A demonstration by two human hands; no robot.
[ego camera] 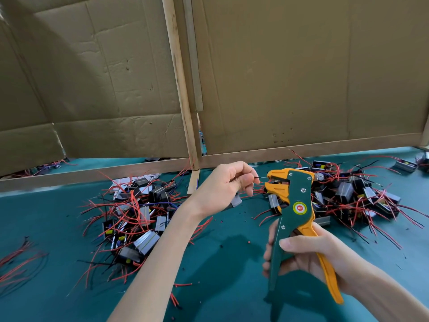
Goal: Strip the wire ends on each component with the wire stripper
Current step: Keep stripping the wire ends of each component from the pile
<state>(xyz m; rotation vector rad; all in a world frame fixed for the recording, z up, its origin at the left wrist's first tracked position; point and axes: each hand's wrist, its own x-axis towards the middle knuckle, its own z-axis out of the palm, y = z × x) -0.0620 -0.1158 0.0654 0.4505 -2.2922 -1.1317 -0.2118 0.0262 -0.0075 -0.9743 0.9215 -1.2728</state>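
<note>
**Though Work Is Under Way, Most of It Appears to Lie Ahead**

As a person's left hand [220, 189] pinches a thin black wire [257, 177] between thumb and fingers [241, 169], the wire's tip sits just at the mouth of a green-and-orange wire stripper [296, 205], whose jaws stand slightly apart. The right hand [311, 254] grips the tool's two handles. Its fingers [267, 256] are curled round the green one and the orange one lies against the palm. A small grey component [236, 201] shows just below the left hand and is apparently the one this wire belongs to.

Dark and red crumbs of insulation [248, 241] dot the matte teal surface [232, 287], which suggests some ends have already been stripped. This end does not look cut yet. Two tangled heaps flank the hands, a left pile [139, 217] and a right pile [348, 194], and nothing shows which of them is finished. By their bulk, plenty of ends probably remain.

The components are small and boxy, with black bodies, grey ribbed faces and yellow touches. They trail thin, limp leads, mostly red, some black and a few blue. A loose bundle of red wires [18, 259] lies well apart at far left. Creased corrugated cardboard panels [301, 66] rise behind, edged by a pale wooden batten [178, 84].
</note>
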